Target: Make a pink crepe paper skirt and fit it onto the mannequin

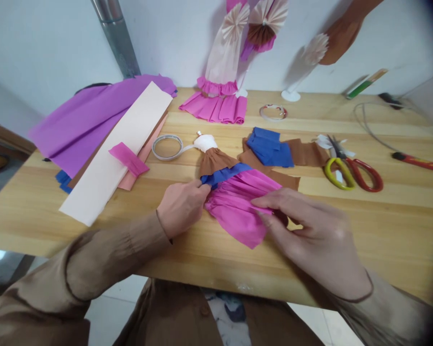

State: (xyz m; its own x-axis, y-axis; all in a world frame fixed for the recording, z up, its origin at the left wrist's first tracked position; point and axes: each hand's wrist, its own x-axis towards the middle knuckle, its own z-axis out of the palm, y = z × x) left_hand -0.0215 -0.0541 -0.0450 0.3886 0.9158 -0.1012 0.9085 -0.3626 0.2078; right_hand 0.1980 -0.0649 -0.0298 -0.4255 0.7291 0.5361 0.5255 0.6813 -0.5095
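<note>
A small doll-like dress form (pixel 206 142) with a white bodice lies on the table, its neck pointing away from me. Below the bodice come a gathered brown layer (pixel 216 162), a blue layer (pixel 225 174) and a wide pink crepe paper layer (pixel 234 211). My left hand (pixel 183 204) pinches the left edge of the skirt where blue meets pink. With thumb and fingertips, my right hand (pixel 306 230) holds the right part of the pink crepe paper. A roll of white tape (pixel 167 147) lies by the bodice, its loose end reaching it.
Scissors (pixel 353 168) and a red-handled tool (pixel 418 162) lie to the right. Blue crepe paper (pixel 270 146) and brown strips (pixel 306 153) sit behind my right hand. Purple sheets (pixel 104 120) and a cream strip (pixel 118 154) are stacked left. Dressed figures (pixel 223 62) stand along the wall.
</note>
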